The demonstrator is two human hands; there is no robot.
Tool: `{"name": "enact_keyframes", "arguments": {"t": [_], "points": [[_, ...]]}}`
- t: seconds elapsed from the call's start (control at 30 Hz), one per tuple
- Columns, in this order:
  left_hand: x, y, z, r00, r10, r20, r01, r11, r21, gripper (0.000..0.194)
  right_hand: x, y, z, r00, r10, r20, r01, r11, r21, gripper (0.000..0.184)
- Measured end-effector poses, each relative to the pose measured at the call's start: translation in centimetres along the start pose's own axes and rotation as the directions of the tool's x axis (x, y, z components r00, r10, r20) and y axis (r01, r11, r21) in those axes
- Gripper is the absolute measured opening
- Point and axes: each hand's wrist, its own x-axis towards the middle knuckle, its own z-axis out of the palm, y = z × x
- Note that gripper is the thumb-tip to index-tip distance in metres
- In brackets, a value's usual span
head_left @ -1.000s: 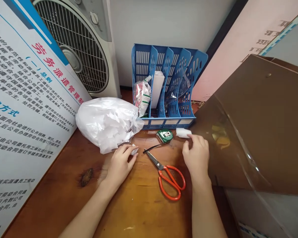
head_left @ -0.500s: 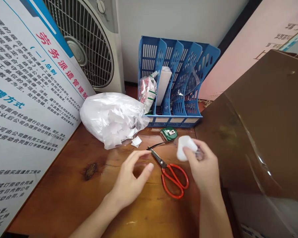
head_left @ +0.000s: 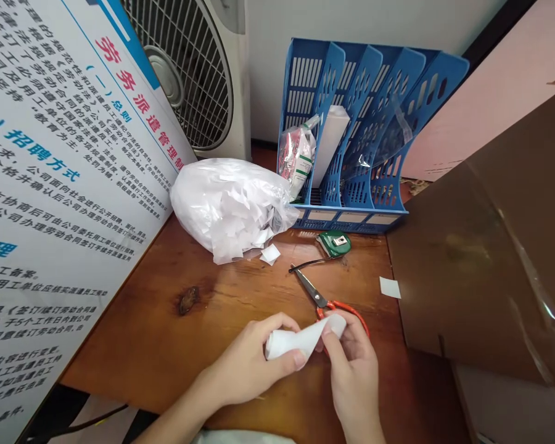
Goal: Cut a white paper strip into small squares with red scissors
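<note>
Both my hands hold a white strip of tape or paper (head_left: 300,339) over the near part of the wooden table (head_left: 203,320). My left hand (head_left: 254,364) pinches its left end between thumb and fingers. My right hand (head_left: 351,364) pinches the right end, where the strip looks rolled. Orange-handled scissors (head_left: 321,299) lie just behind my hands, partly hidden by my right hand. A small white paper piece (head_left: 390,287) lies to the right of the scissors.
A clear bag of white paper pieces (head_left: 231,206) lies at the back, one loose piece (head_left: 271,253) beside it. Behind stand a blue file rack (head_left: 361,135), a green tape measure (head_left: 333,242) and a fan (head_left: 189,68). A printed board (head_left: 50,185) leans left, a brown cardboard box (head_left: 490,259) right.
My right hand lifted the white roll from beside the tape measure and brought it close. My left hand left the bag and took the free end. A small white piece now lies right of the scissors.
</note>
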Motion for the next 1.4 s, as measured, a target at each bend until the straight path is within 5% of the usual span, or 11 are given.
{"name": "enact_keyframes", "arguments": {"t": [0.17, 0.33, 0.47, 0.63, 0.77, 0.9, 1.0, 1.23, 1.33, 1.4], "points": [[-0.2, -0.5, -0.8, 1.0, -0.006, -0.029, -0.01, 0.85, -0.526, 0.031, -0.2, -1.0, -0.1, 0.959, -0.281, -0.024, 0.271, 0.943, -0.193, 0.011], [-0.3, -0.8, -2.2, 0.976, -0.086, -0.202, -0.079, 0.72, -0.689, 0.026, 1.0, -1.3, -1.3, 0.885, -0.463, 0.05, 0.466, 0.874, -0.141, 0.009], [-1.2, -1.3, -3.8, 0.982, -0.06, -0.18, -0.058, 0.809, -0.585, 0.052, 1.7, -0.8, -2.9, 0.904, -0.425, 0.032, 0.424, 0.905, 0.033, 0.02], [-2.6, -0.8, -4.3, 0.997, -0.017, -0.07, 0.001, 0.976, -0.218, 0.026, 2.0, -0.9, -3.7, 0.927, -0.372, 0.053, 0.358, 0.917, 0.178, 0.02], [-3.1, -0.2, -4.0, 0.998, 0.001, -0.062, -0.002, 1.0, -0.016, 0.041, 2.4, -1.2, -3.4, 0.946, -0.322, 0.026, 0.306, 0.919, 0.248, 0.017], [-2.9, -0.4, -4.5, 0.997, 0.027, -0.072, -0.027, 1.0, -0.008, 0.049, 2.7, -1.4, -3.7, 0.891, -0.454, -0.019, 0.453, 0.891, -0.028, 0.018], [-2.7, -0.8, -5.4, 0.993, 0.014, -0.117, -0.026, 0.995, -0.099, 0.038, 2.9, -1.7, -4.6, 0.86, -0.511, -0.007, 0.492, 0.831, -0.26, 0.019], [-2.7, -1.9, -6.8, 0.984, -0.049, -0.173, 0.006, 0.971, -0.239, 0.035, 2.9, -3.2, -6.2, 0.955, -0.268, -0.125, 0.284, 0.95, 0.128, 0.017], [-3.1, -1.0, -6.0, 0.983, -0.014, -0.186, -0.002, 0.996, -0.087, 0.026, 1.5, -4.5, -5.1, 0.942, -0.322, -0.092, 0.326, 0.945, 0.021, 0.015], [-3.3, 0.1, -5.0, 0.985, 0.013, -0.17, -0.023, 0.998, -0.059, 0.028, 0.2, -5.3, -3.4, 0.876, -0.483, -0.011, 0.473, 0.862, -0.183, 0.016]]}}
